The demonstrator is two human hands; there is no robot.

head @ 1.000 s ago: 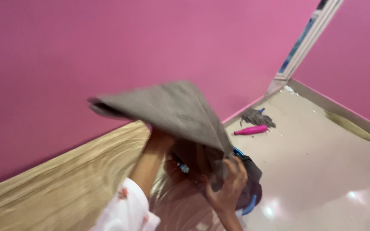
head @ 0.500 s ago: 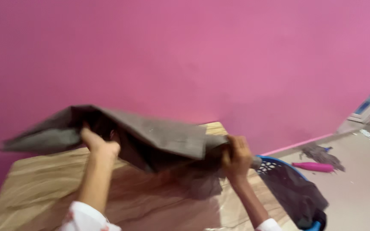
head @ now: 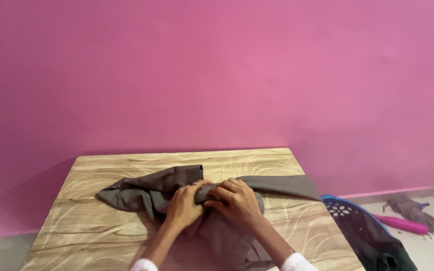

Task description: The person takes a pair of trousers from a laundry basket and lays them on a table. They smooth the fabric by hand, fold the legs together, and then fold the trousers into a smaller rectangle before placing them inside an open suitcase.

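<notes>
A grey-brown garment (head: 141,189) lies crumpled across a light wooden table (head: 101,165), one end reaching the right edge and another part hanging toward me. My left hand (head: 183,206) and my right hand (head: 234,200) meet at its middle, both closed on bunched folds of the cloth. The two hands touch each other. White cuffs show at my wrists.
A pink wall stands right behind the table. To the right, on the pale floor, a blue perforated basket (head: 350,211) holds dark cloth (head: 377,246). Beyond it lies a mop with a pink handle (head: 400,224) and grey strands (head: 413,210).
The garment was held up and spread in the air; now it lies on the table. My hands have come together at its middle. The view has turned to face the table squarely.
</notes>
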